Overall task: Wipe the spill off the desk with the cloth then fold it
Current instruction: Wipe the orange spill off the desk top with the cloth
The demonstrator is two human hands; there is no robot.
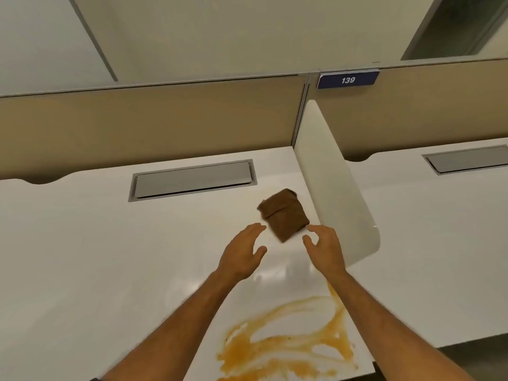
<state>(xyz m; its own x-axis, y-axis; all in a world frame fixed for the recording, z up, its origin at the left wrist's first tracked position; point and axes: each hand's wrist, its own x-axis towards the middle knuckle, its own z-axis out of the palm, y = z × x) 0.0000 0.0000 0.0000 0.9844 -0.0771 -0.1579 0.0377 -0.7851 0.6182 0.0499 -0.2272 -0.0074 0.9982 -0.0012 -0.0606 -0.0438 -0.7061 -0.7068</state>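
A smeared orange spill (286,342) is seen nearest, spread on the smooth white worktop (96,257) by its front edge. Past it, the left hand (243,253) and the right hand (324,250) are held apart with loose, open fingers, and nothing is held in either grip. Just beyond them, the small folded brown cloth (283,214) is found lying beside the white side divider (335,193). It is judged soft and light, and best pinched at both near edges. Farther back, a grey metal flap (192,180), a tan wall panel (151,125) and a blue sign marked 139 (347,79) are seen.
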